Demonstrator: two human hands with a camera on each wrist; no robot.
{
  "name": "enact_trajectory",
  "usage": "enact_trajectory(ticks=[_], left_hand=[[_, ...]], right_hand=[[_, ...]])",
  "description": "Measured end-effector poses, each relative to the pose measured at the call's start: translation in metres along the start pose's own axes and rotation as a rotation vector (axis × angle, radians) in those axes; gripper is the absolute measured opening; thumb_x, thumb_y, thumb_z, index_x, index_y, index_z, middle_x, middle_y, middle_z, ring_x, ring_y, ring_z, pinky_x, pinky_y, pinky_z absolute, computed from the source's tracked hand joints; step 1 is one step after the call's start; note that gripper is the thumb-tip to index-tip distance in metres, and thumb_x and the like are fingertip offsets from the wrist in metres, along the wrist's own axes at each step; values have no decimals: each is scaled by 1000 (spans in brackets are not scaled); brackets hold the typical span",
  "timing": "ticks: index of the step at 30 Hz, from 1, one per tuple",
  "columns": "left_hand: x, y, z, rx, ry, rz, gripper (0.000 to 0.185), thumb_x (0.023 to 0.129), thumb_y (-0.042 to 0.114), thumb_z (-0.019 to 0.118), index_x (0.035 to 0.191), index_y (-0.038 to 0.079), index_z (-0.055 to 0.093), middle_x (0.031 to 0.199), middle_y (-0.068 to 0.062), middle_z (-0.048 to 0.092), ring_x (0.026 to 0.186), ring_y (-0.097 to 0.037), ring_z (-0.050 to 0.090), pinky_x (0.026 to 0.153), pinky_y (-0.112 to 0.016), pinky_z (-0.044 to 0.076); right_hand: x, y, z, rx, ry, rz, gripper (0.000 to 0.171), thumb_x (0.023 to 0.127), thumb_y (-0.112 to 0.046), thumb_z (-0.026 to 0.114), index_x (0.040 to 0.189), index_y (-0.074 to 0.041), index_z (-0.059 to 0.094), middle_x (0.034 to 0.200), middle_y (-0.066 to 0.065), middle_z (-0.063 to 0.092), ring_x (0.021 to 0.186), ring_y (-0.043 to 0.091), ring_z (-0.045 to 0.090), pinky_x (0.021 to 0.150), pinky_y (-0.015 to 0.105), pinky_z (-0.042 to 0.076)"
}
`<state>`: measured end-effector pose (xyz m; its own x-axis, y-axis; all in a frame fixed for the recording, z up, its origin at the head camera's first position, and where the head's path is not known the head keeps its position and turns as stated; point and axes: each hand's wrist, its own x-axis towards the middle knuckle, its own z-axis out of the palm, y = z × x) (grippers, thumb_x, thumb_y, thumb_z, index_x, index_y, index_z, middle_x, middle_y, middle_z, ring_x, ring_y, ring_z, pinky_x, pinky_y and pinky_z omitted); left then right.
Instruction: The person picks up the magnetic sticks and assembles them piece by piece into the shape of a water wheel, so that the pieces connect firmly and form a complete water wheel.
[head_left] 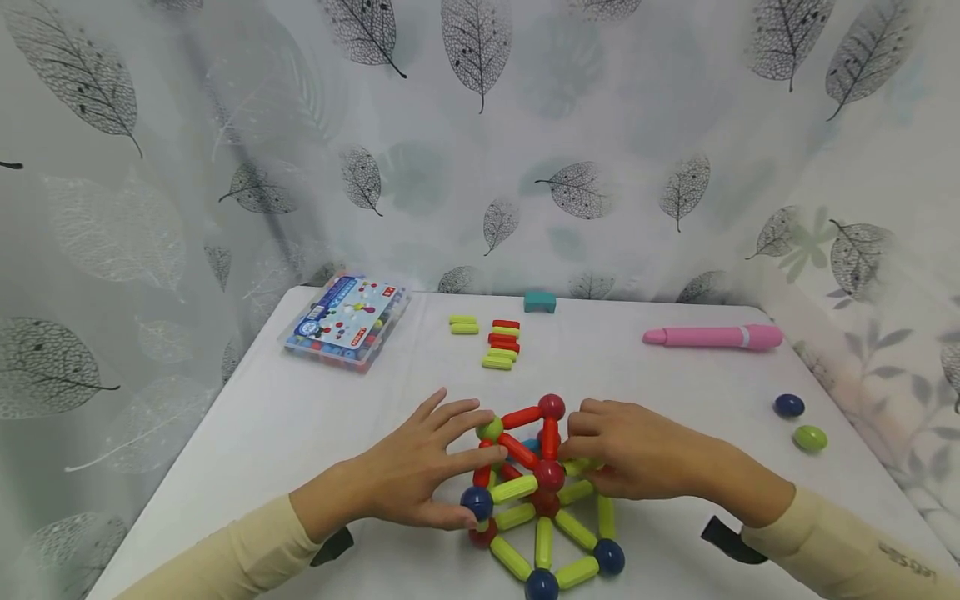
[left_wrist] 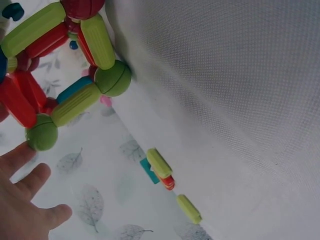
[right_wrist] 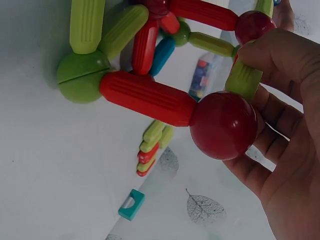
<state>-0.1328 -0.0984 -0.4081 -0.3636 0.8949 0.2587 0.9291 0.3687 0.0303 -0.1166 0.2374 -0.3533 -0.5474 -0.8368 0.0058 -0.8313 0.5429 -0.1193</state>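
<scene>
the ball-and-rod frame [head_left: 536,492] sits on the white surface [head_left: 300,417] at the near edge, about 6 o'clock, with both hands on it. the left hand [head_left: 420,467] lies at its 9 o'clock side with fingers spread wide and straight, tips against a green ball [head_left: 490,428] and thumb by a blue ball [head_left: 477,502]; it steadies rather than grips. the right hand [head_left: 637,454] comes in from 3 o'clock, fingers curled round a green rod [right_wrist: 243,79] just under a red ball [right_wrist: 223,125], as the right wrist view shows.

the likely trouble is the upper tier: the red rods [head_left: 521,417] meet at single balls, so a sideways tug from the right hand could pop a joint and let the top fold down onto the flat ring below. with the left fingers only pressing, a push could also slide the whole frame toward the near edge. loose balls [head_left: 798,421] at 3 o'clock could roll if the surface is jolted. spare rods [head_left: 501,342] lie at 12 o'clock, well apart.
</scene>
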Motion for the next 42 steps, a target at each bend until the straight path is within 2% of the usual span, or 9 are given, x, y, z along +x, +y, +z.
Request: enact_trajectory(ticks=[5, 9, 13, 17, 22, 28, 35, 39, 42], left_hand=[[0, 0, 0, -6, -6, -4, 70, 93, 74, 46, 154, 40, 41, 162, -2, 33, 152, -26, 24, 118, -67, 23], [0, 0, 0, -5, -7, -3, 69, 93, 73, 47, 154, 39, 42, 162, -2, 33, 152, -26, 24, 118, -68, 24], [-1, 0, 1, -16, -6, -8, 69, 93, 74, 45, 153, 40, 41, 162, -2, 33, 152, -26, 25, 118, -68, 23], [-3, -1, 1, -34, -7, -17, 69, 94, 74, 45, 153, 41, 41, 162, -1, 33, 152, -27, 25, 117, -68, 24], [-1, 0, 0, -25, -16, -19, 69, 93, 74, 47, 153, 42, 40, 161, 0, 33, 152, -27, 24, 117, -68, 25], [-2, -1, 0, -20, -15, -14, 69, 93, 74, 46, 153, 40, 43, 161, -1, 34, 152, -27, 24, 117, -68, 25], [-3, -2, -1, -18, -21, -9, 68, 94, 73, 45, 153, 38, 44, 162, -1, 33, 152, -27, 25, 117, -68, 25], [-2, -1, 0, -19, -23, -4, 68, 94, 72, 47, 153, 38, 44, 162, -1, 33, 153, -26, 24, 118, -67, 24], [-2, -2, 1, -23, -15, 2, 68, 94, 72, 47, 153, 37, 45, 162, -1, 33, 152, -26, 24, 118, -67, 23]], right_hand=[[0, 0, 2, -11, 14, -19, 36, 82, -25, 84, 115, -30, 72, 96, -15, 61, 89, 3, 50, 74, 19, 51], [-1, 9, -3, 49, 62, 22, 33, 85, -27, 81, 117, -28, 71, 101, -15, 62, 92, 2, 52, 74, 19, 53], [5, 36, -13, 119, 192, 102, 32, 88, -25, 78, 120, -24, 70, 112, -11, 64, 102, 8, 60, 81, 30, 58], [37, 76, -13, 75, 264, 174, 41, 89, -24, 78, 128, -17, 67, 120, -1, 66, 111, 19, 62, 89, 41, 58], [91, 112, 9, -61, 122, 221, 57, 88, -25, 80, 141, -18, 60, 134, 8, 61, 122, 28, 58, 93, 46, 57], [139, 119, 40, -103, -75, 184, 65, 90, -27, 78, 150, -20, 52, 145, 10, 56, 133, 32, 52, 103, 49, 52], [160, 118, 60, -191, -117, 98, 56, 91, -26, 77, 144, -21, 57, 139, 7, 60, 129, 27, 55, 103, 44, 53], [165, 118, 66, -269, -131, 85, 49, 92, -29, 75, 139, -23, 62, 133, 5, 63, 124, 23, 58, 102, 40, 54], [168, 117, 68, -260, -131, 93, 44, 93, -30, 75, 135, -22, 63, 126, 4, 65, 119, 21, 60, 98, 40, 56]])
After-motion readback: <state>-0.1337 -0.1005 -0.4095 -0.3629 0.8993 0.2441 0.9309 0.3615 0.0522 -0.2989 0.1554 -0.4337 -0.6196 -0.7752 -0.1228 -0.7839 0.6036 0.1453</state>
